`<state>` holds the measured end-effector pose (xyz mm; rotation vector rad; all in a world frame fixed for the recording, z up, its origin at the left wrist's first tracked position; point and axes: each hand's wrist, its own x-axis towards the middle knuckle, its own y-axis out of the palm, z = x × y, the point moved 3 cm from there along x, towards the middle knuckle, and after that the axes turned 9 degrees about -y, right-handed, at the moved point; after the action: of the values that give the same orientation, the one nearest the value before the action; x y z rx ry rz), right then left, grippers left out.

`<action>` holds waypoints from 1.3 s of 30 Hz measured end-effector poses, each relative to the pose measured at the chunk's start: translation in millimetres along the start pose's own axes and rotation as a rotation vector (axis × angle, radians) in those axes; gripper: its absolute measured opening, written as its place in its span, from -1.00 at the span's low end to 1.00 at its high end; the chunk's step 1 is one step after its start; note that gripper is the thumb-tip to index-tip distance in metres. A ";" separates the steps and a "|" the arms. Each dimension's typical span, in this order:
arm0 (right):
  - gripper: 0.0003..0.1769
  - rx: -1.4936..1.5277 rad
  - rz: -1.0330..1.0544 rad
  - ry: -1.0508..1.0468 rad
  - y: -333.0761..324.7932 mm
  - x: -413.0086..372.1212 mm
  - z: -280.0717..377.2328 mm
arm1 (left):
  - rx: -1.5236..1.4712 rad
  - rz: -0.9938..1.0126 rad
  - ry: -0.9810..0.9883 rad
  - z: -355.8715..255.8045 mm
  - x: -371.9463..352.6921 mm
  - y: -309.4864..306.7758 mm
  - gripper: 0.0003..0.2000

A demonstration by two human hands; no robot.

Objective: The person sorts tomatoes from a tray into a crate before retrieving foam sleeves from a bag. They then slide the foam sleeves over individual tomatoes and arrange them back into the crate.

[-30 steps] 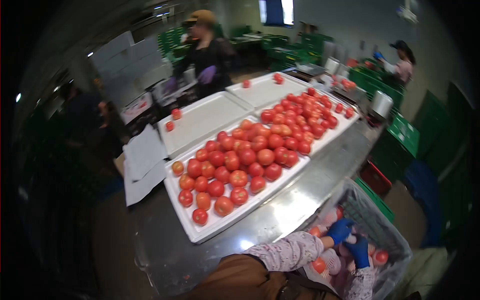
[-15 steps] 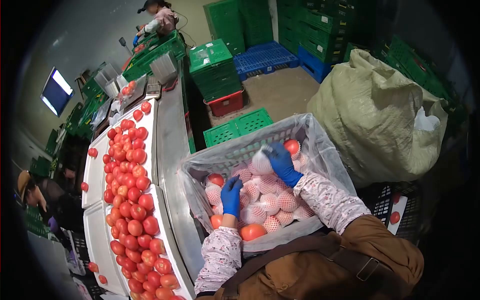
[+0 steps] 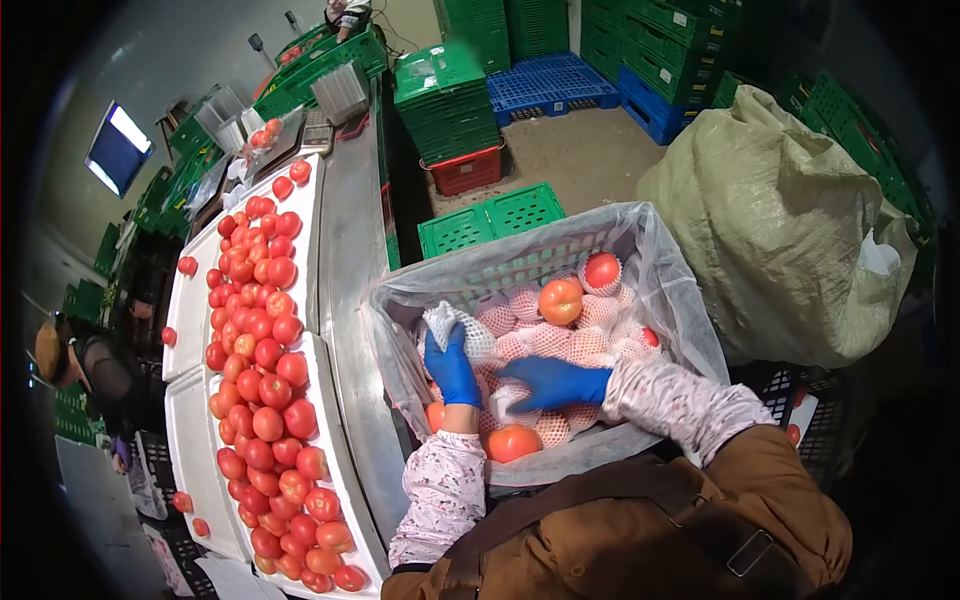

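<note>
My left hand, in a blue glove, is closed on a white foam net at the left side of the lined crate. My right hand, also blue-gloved, reaches low across the crate, its fingers around another piece of white foam net; whether a tomato is inside is hidden. Many net-wrapped tomatoes fill the crate beneath both hands. A bare orange-red tomato lies on top, beyond my right hand. One more bare tomato sits at the near edge.
Left of the crate runs a metal counter with white trays and many loose tomatoes. A big woven sack stands at right. Green crates are stacked beyond. Co-workers are at far left and at the back.
My right hand has moved down and nearer, away from the net it held. A bare tomato now shows on top of the pile. My left hand has risen slightly and grips a white net.
</note>
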<state>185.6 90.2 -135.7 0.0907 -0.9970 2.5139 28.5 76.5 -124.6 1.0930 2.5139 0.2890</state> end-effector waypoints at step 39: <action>-0.87 -0.625 0.000 -0.043 -11.0 28.5 -68.2 | -0.082 0.083 -0.040 -15.2 -3.7 -4.7 -0.55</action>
<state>171.0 153.3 -173.0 -0.0453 -1.7411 2.0924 21.3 70.1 -111.5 1.1610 2.4035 0.3855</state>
